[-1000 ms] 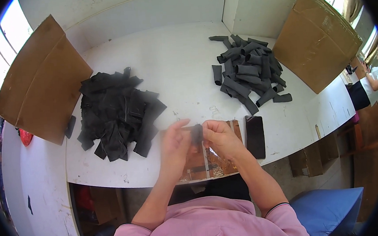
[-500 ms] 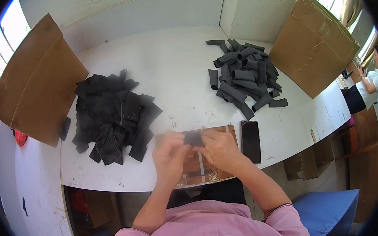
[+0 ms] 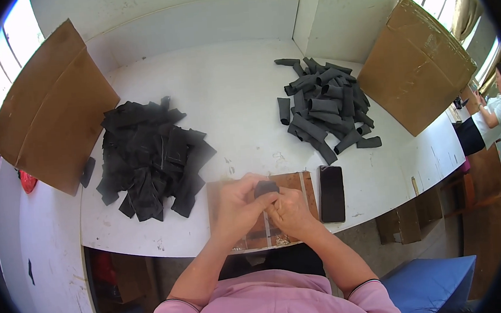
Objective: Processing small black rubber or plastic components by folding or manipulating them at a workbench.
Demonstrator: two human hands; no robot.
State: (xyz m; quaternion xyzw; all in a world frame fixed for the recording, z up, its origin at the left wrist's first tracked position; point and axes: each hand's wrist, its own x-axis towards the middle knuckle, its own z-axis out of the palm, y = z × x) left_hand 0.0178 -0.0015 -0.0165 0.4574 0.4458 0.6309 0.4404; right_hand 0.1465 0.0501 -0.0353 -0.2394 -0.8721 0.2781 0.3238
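Both hands are closed around a small black fabric piece (image 3: 266, 187), its rounded upper end showing between the fingers. My left hand (image 3: 238, 207) grips it from the left, thumb lying across the front. On the other side my right hand (image 3: 294, 213) holds its lower part, and the fingers hide most of it. Beneath the hands lies a brown board (image 3: 297, 181) with pale tape strips. A heap of flat black fabric pieces (image 3: 145, 159) lies to the left. Several dark rolled tubes (image 3: 324, 105) are piled at the far right.
A dark rectangular slab (image 3: 332, 193) lies just right of the board on the white table (image 3: 222, 100). Cardboard boxes stand at the left (image 3: 53, 113) and right (image 3: 417, 67). A blue bin (image 3: 431, 286) is at lower right. Another person (image 3: 491, 114) is at the far right.
The black piece was stretched flat between separated hands; now the hands are together around it and it looks rounded. The piles have not changed.
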